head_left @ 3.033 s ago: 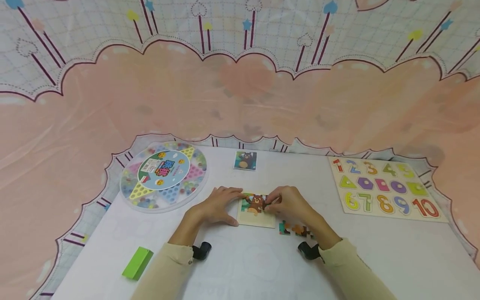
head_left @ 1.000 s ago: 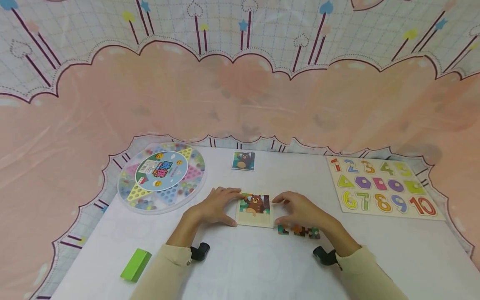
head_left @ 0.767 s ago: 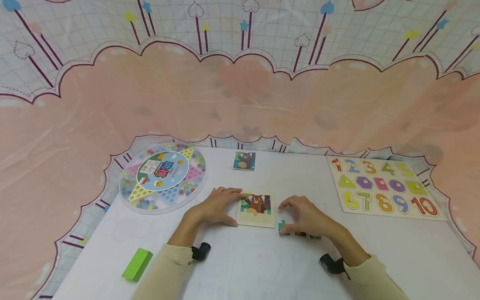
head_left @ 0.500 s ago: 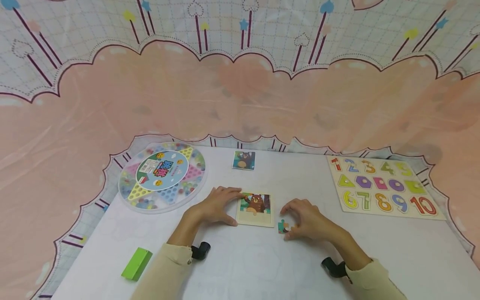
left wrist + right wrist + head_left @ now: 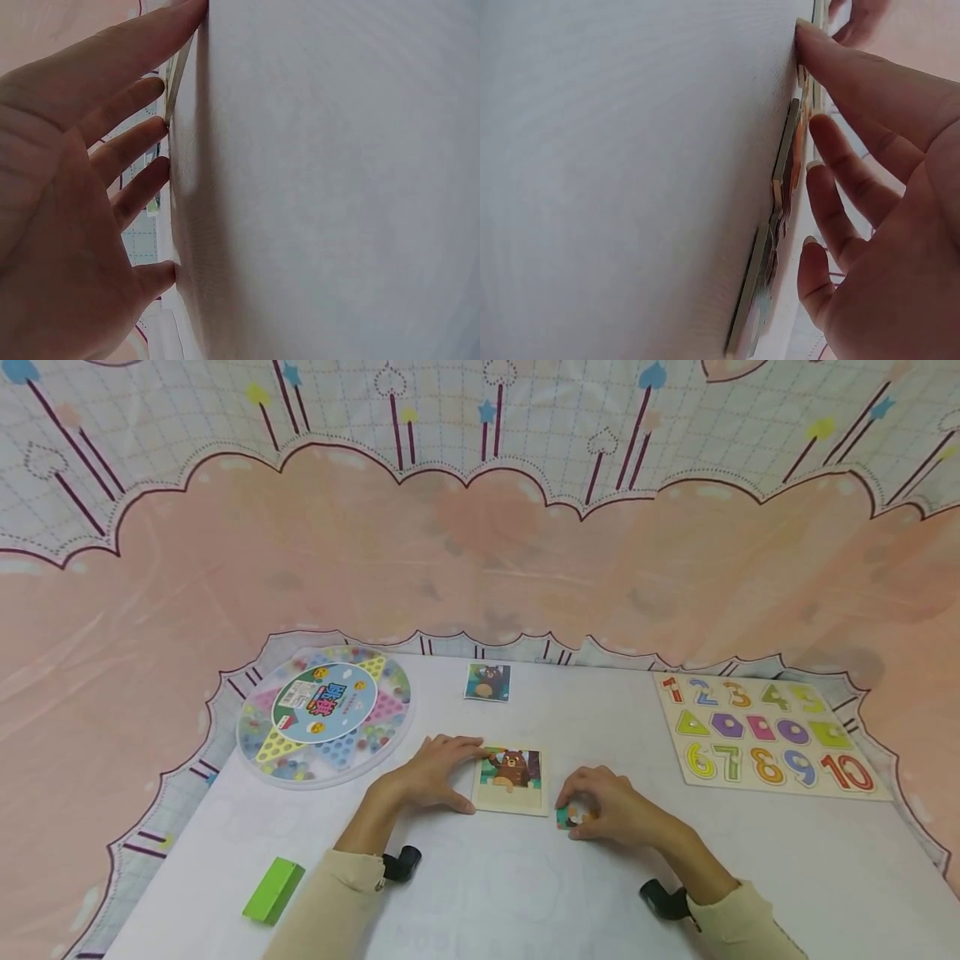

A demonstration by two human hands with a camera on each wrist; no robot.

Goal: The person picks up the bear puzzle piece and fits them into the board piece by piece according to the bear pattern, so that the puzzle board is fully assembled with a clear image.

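Head view: the white desk (image 5: 517, 893) bears the left grip (image 5: 427, 772), fingers loosely spread, and the right grip (image 5: 618, 807), thumb and forefinger curled. Between them lies a wooden puzzle tray (image 5: 508, 801), part-filled with a bear, the left grip touching its edge; just right of it, the right encloses a green puzzle piece (image 5: 562, 818).

1–10 on board (image 5: 748, 755), 跳棋 on disc (image 5: 324, 702)
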